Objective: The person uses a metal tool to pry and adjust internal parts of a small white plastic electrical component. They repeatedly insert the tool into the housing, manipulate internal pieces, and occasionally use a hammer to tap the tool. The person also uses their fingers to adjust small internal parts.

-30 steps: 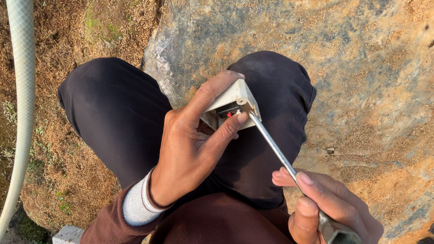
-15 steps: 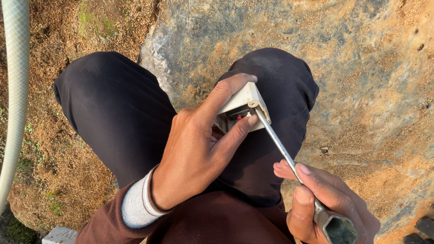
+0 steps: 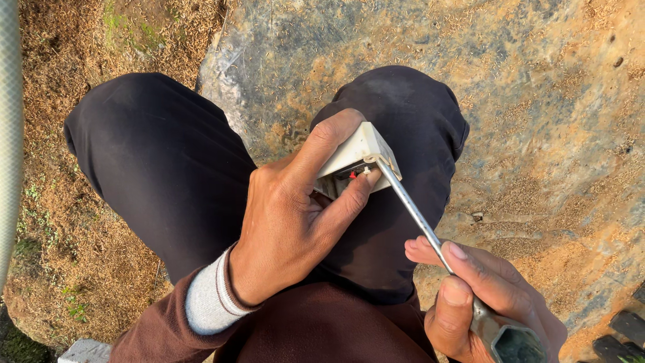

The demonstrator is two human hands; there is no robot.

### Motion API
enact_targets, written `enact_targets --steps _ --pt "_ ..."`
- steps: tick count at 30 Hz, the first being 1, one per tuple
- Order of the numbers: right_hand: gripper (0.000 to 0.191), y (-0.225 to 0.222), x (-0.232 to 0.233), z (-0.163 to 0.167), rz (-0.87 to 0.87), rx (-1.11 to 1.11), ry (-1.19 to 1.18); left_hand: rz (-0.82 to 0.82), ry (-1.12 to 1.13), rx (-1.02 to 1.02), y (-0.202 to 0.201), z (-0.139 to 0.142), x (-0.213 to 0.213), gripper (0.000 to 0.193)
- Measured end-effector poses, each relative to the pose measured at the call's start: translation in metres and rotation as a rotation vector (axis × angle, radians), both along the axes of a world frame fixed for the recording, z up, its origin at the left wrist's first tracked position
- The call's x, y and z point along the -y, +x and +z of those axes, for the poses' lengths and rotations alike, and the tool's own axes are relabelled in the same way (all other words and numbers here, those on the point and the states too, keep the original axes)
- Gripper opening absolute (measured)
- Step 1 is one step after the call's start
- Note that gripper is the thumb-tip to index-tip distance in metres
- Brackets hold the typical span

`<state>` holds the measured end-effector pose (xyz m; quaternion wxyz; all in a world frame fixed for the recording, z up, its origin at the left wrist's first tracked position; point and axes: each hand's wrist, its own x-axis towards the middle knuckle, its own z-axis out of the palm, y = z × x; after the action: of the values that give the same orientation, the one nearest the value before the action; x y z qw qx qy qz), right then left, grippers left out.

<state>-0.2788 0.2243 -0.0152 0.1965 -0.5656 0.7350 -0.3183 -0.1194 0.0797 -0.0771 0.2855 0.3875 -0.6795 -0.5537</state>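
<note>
My left hand (image 3: 295,222) grips a small white plastic box (image 3: 356,156) above my right knee, index finger over its top and thumb under its open side, where red and dark parts show. My right hand (image 3: 484,302) holds a screwdriver (image 3: 420,218) by its green handle at the lower right. The long metal shaft runs up and left, and its tip rests at the box's open edge beside my thumb.
I squat with both knees in dark trousers (image 3: 168,175) over a flat weathered stone (image 3: 537,114). Dry grass and soil (image 3: 60,269) lie to the left, where a pale hose (image 3: 10,134) runs along the frame edge. Dark sandal straps (image 3: 621,333) show at the lower right.
Both hands and the box have drifted slightly right and up in view. The screwdriver tip stays at the box's open edge; the grip is unchanged.
</note>
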Motion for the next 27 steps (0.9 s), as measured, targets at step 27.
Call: enact_targets --steps 27 --pt "0.018 0.010 -0.008 0.013 0.080 -0.200 0.041 -0.038 -0.160 0.073 0.001 -0.008 -0.004 0.056"
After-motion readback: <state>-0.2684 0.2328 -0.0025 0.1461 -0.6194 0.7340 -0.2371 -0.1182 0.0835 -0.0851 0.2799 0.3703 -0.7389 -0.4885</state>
